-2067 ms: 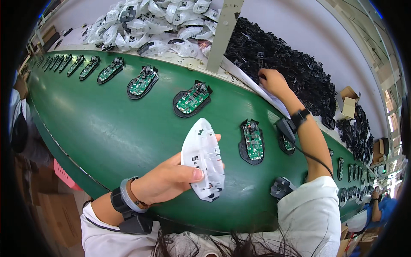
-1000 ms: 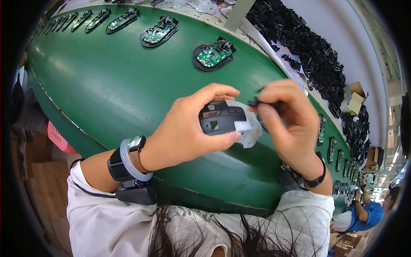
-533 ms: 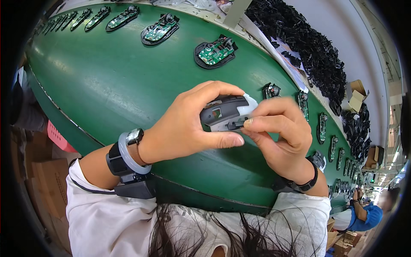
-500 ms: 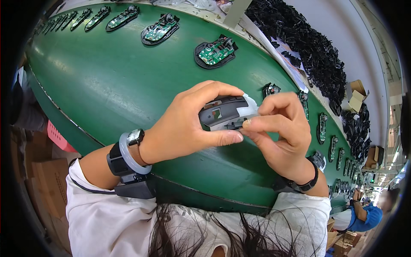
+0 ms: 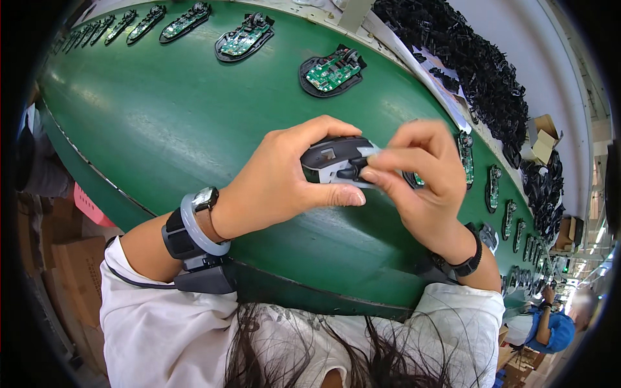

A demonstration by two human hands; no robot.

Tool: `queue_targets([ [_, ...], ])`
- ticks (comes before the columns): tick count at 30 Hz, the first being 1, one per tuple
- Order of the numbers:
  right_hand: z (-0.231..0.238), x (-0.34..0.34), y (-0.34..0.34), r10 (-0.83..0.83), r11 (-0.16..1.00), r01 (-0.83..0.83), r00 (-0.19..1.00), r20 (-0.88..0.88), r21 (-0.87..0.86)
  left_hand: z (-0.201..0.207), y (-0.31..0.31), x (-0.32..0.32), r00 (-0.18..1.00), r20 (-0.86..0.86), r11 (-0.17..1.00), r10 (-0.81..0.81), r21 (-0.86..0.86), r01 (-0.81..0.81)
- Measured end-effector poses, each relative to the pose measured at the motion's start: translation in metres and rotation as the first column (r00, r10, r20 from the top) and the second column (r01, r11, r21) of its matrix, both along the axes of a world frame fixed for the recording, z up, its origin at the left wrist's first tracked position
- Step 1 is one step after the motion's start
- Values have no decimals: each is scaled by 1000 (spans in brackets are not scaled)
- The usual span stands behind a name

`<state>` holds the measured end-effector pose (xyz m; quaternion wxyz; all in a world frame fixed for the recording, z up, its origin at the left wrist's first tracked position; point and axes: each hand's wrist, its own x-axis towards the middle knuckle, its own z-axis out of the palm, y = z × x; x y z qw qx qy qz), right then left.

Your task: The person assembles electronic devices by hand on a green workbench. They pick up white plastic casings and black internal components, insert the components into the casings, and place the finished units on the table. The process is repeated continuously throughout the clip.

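My left hand (image 5: 275, 178) is wrapped round a grey and black computer mouse shell (image 5: 323, 156), its thumb along the near side and the fingers over the far side. A small rectangular opening shows in the shell's dark top. At its near right side, a small black plastic piece (image 5: 350, 172) sticks out at a slant. The thumb and forefinger of my right hand (image 5: 424, 178) are pinched together at this piece. Motion smears the right fingers somewhat, and they hide the right end of the shell.
Mouse bases with green circuit boards (image 5: 331, 72) stand in a row along the far edge of the green work surface (image 5: 181, 123) and down its right side. Beyond lies a heap of small black parts (image 5: 472, 77). A co-worker in a blue cap (image 5: 555, 331) sits at far right.
The mouse shell has tilted in my left hand. The black piece, earlier lying along the shell's side, now slants outward. My right fingers have shifted slightly up. Nearby circuit boards have shifted in the picture.
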<state>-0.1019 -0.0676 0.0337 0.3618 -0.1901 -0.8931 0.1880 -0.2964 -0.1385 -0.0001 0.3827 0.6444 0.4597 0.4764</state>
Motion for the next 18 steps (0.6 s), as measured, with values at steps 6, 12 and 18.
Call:
queue_targets([
  [6,-16,6,6,103,891,-91,995,2,-445,0,-2,2,993,110,999,29,-46,-24],
  [12,-3,3,-1,223,730,-125,973,62,-672,13,-6,4,980,195,987,49,-161,-17],
  [18,-8,8,-11,186,786,-79,976,112,-613,15,-7,5,997,-82,998,-6,57,11],
])
